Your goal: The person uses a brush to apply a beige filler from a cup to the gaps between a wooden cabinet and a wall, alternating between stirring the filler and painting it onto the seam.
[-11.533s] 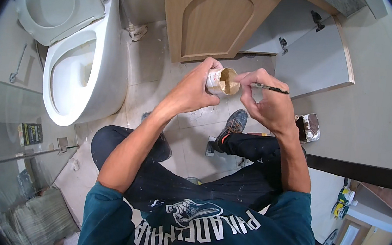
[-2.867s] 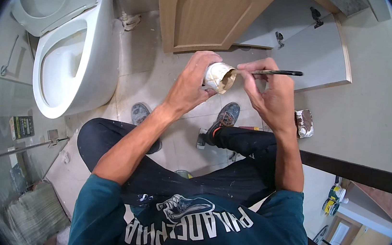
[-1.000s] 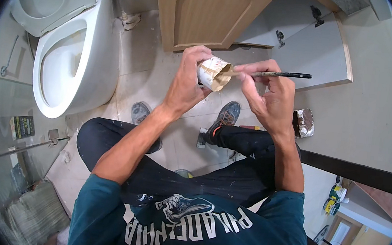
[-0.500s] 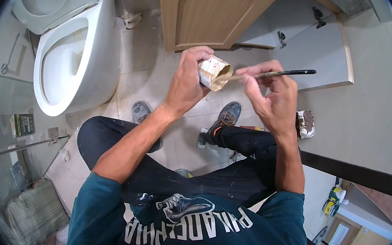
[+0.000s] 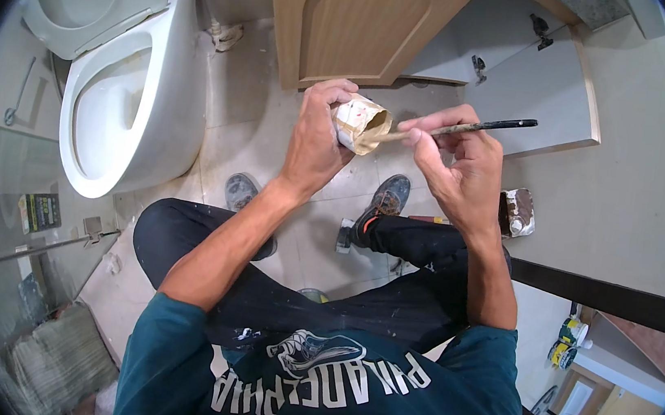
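Note:
My left hand (image 5: 320, 136) is wrapped round a small whitish, paint-smeared container (image 5: 352, 120), tilted with its ragged, tan-coated mouth toward the right. Between the thumb and fingers of my right hand (image 5: 465, 161) is a slim paintbrush (image 5: 473, 128). Its dark handle end points right, and its tan-coated end meets the container's rim. How deep the container is filled cannot be made out. Just beyond both hands stands a wooden cabinet door (image 5: 361, 26) with an arched panel.
At the left is a white toilet (image 5: 126, 110) with its lid raised. A second cabinet door (image 5: 538, 92) hangs open at the right, hinges showing. Near my right forearm sits a foil-like tray with brown contents (image 5: 520, 212). My shoes (image 5: 387, 197) rest on the tiled floor (image 5: 237, 106).
The brush and my right hand have shifted very slightly left, with the brush end now at the container's near rim. Both hands keep their hold.

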### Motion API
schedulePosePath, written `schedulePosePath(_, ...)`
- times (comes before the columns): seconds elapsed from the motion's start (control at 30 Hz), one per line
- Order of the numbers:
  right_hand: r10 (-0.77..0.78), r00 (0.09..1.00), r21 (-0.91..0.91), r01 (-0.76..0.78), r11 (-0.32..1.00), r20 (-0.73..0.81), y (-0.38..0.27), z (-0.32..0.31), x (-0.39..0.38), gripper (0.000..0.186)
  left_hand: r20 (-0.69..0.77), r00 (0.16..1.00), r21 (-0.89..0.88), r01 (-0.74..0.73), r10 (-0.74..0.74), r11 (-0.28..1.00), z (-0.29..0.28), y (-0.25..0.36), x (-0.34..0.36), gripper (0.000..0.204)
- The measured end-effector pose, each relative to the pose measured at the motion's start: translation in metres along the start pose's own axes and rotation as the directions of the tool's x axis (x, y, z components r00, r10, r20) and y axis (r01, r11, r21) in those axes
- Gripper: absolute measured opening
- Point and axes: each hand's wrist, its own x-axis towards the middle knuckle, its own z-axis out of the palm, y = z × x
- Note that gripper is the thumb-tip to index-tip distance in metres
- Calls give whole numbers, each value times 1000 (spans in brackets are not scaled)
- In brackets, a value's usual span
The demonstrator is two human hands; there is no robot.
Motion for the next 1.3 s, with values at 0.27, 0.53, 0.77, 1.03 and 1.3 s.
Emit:
schedulePosePath(0.27,141,989,235,-128,964,-41,0,-10,3,17,82,995,-19,49,-47,999,-4,9,11,77)
schedulePosePath(0.53,112,983,353,-54,934,-147,10,-33,11,18,625,648,-513,761,-435,398,-13,23,9,71)
schedulePosePath(0.77,108,989,355,-64,933,-105,11,-37,9,17,691,594,-459,801,-413,385,-10,27,17,73)
schedulePosePath(1.03,122,981,292,-74,954,-150,21,-48,12,22,674,600,-527,799,-430,290,-13,18,17,69)
schedulePosePath(1.3,163,969,229,-119,966,-183,38,-57,16,24,665,558,-441,830,-497,342,-13,22,24,64)
